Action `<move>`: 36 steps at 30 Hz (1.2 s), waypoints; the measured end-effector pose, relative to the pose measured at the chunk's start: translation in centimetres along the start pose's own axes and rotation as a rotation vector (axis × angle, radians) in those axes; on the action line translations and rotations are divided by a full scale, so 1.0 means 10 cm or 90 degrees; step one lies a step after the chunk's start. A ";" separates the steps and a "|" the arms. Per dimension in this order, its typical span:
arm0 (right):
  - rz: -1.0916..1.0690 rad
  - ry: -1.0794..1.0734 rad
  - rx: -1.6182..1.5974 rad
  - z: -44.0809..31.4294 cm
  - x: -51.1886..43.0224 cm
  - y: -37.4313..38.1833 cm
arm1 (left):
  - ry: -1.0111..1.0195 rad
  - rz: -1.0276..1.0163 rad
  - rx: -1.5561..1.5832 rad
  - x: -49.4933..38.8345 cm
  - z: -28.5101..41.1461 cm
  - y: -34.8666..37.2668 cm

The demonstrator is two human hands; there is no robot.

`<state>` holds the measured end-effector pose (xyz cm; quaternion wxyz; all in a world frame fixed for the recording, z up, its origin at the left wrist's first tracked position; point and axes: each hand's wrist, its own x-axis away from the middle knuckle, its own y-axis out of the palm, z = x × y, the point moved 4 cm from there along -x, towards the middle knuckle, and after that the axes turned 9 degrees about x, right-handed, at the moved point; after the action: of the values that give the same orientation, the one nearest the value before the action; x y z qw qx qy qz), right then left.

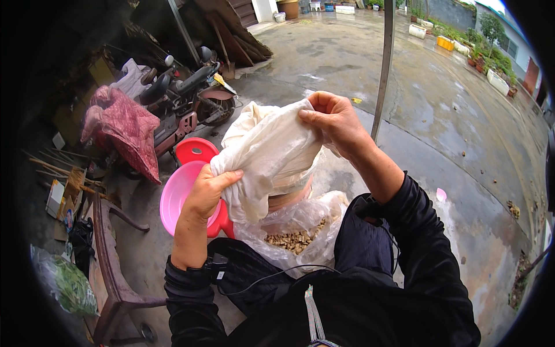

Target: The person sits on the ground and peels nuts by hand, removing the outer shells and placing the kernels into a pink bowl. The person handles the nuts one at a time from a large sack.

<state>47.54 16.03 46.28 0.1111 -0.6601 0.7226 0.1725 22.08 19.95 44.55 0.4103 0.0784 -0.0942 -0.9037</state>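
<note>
A white cloth (277, 143) is stretched between my two hands in the middle of the view. My left hand (206, 191) pinches its lower left edge, thumb on top. At its upper right corner, my right hand (336, 119) grips the fabric between thumb and fingers. Partly hidden under the cloth stands a round container (290, 198). Nearer my legs, an open clear plastic bag (260, 234) holds many small light-brown chopped pieces (297, 240). Beside my left hand, a pink plastic basin (177, 195) rests on a red plastic stool (197, 149).
An electric scooter (182, 112) with a red patterned cover (125, 130) is parked at the left. An upturned wooden chair or stool frame (106, 269) lies at lower left, near a bag of greens (69, 282). A metal post (383, 73) rises ahead on the right.
</note>
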 end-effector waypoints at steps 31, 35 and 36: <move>0.339 0.294 0.066 2.43 0.42 -1.13 | 0.093 0.322 0.179 -1.73 0.31 -3.18; 0.329 0.284 0.111 2.45 0.35 -1.20 | 0.117 0.231 0.175 -2.17 0.25 -3.25; 0.328 0.290 0.114 2.45 0.34 -1.21 | 0.086 0.234 0.188 -2.30 0.26 -3.31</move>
<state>57.59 21.75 21.23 -0.0429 -0.4654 0.8838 -0.0207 12.41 58.96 40.80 0.5573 0.1797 -0.2102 -0.7829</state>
